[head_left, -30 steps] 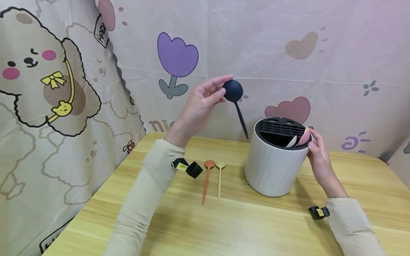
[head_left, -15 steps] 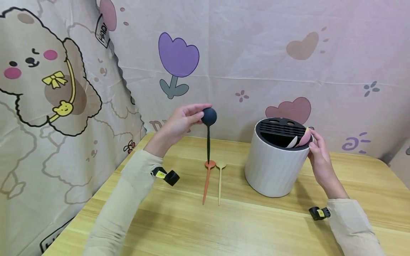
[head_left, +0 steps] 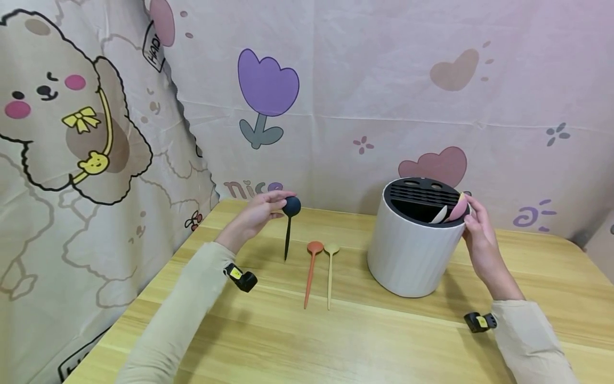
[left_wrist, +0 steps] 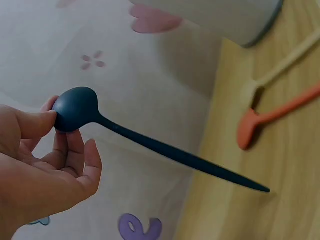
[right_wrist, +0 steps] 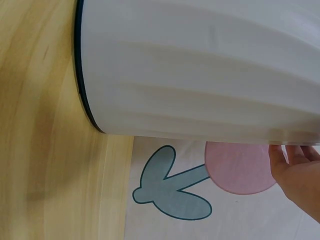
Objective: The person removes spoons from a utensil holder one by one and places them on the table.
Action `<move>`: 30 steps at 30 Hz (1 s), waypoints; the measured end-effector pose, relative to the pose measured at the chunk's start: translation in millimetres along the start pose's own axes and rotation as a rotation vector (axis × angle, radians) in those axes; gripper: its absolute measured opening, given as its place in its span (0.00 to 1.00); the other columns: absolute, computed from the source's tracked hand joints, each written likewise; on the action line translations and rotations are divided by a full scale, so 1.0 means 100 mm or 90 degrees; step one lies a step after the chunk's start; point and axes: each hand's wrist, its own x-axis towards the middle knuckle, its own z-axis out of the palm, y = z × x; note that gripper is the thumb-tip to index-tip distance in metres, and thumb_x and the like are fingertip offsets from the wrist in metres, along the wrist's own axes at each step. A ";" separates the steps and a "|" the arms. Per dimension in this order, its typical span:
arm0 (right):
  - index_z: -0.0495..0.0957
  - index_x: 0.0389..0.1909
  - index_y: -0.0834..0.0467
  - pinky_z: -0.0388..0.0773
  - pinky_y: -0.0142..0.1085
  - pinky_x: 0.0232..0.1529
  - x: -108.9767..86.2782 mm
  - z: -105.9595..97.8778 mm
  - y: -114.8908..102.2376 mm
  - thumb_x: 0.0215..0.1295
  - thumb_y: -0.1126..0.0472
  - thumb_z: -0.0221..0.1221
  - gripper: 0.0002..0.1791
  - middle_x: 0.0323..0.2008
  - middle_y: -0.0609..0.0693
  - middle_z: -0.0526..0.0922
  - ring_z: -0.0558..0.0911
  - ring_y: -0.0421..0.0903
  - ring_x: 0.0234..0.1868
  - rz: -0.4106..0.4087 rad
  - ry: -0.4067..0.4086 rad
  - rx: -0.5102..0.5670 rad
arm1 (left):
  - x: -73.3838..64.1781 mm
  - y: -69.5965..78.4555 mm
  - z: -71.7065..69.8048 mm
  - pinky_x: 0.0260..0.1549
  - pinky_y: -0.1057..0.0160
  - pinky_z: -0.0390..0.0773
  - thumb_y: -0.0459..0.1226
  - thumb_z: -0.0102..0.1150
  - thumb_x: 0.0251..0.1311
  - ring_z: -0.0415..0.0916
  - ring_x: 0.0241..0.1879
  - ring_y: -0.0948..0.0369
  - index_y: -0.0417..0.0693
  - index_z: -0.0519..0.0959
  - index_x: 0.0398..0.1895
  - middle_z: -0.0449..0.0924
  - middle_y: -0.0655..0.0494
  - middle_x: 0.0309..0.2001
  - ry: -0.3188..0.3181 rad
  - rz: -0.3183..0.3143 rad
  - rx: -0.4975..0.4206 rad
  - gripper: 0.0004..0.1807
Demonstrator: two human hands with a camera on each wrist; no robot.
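My left hand [head_left: 256,216] pinches a dark blue spoon [head_left: 292,206] by its round bowl. The spoon's handle [left_wrist: 185,157] points down at the table; whether its tip touches the wood I cannot tell. To its right, an orange spoon [head_left: 312,266] and a pale yellow spoon [head_left: 330,269] lie side by side. My right hand [head_left: 482,245] rests its fingers against the upper right side of a white round utensil holder [head_left: 412,256] with a black slotted top. A pink piece [head_left: 459,209] and a white piece [head_left: 438,214] stick out of the holder's large opening, their lower parts hidden.
All of this is on a wooden table [head_left: 364,341]. Behind it hangs a printed cloth [head_left: 345,64], and another [head_left: 120,224] hangs along the left side. Each wrist wears a small black camera [head_left: 247,281].
My left hand has carried the dark blue spoon left and down, from beside the holder to a spot left of the orange spoon. The right hand and holder stay put.
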 end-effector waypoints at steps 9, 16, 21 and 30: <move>0.58 0.67 0.51 0.62 0.26 0.55 0.00 0.01 0.02 0.74 0.62 0.40 0.22 0.60 0.43 0.70 0.68 0.36 0.59 -0.017 0.004 0.024 | 0.12 -0.13 0.02 0.55 0.57 0.68 0.28 0.42 0.71 0.68 0.60 0.51 0.33 0.67 0.66 0.65 0.39 0.66 0.010 -0.010 0.024 0.21; 0.58 0.67 0.51 0.62 0.26 0.55 0.01 0.00 0.02 0.74 0.62 0.40 0.22 0.60 0.43 0.70 0.68 0.36 0.59 -0.015 0.007 0.025 | 0.17 -0.28 -0.03 0.60 0.48 0.66 0.27 0.45 0.70 0.71 0.57 0.51 0.30 0.66 0.66 0.68 0.36 0.63 -0.003 -0.001 0.075 0.21; 0.56 0.68 0.50 0.61 0.26 0.57 0.01 0.00 0.01 0.75 0.60 0.40 0.22 0.63 0.45 0.65 0.66 0.37 0.61 0.003 0.009 0.002 | 0.20 -0.45 -0.08 0.61 0.44 0.63 0.28 0.44 0.72 0.68 0.60 0.47 0.32 0.67 0.66 0.68 0.36 0.64 0.020 -0.017 0.082 0.21; 0.57 0.68 0.50 0.60 0.27 0.60 0.02 -0.01 0.01 0.75 0.60 0.41 0.22 0.67 0.49 0.56 0.62 0.41 0.64 0.005 0.008 0.013 | 0.23 -0.65 -0.08 0.60 0.48 0.66 0.27 0.42 0.71 0.66 0.63 0.45 0.31 0.65 0.66 0.64 0.37 0.66 0.044 -0.074 0.040 0.21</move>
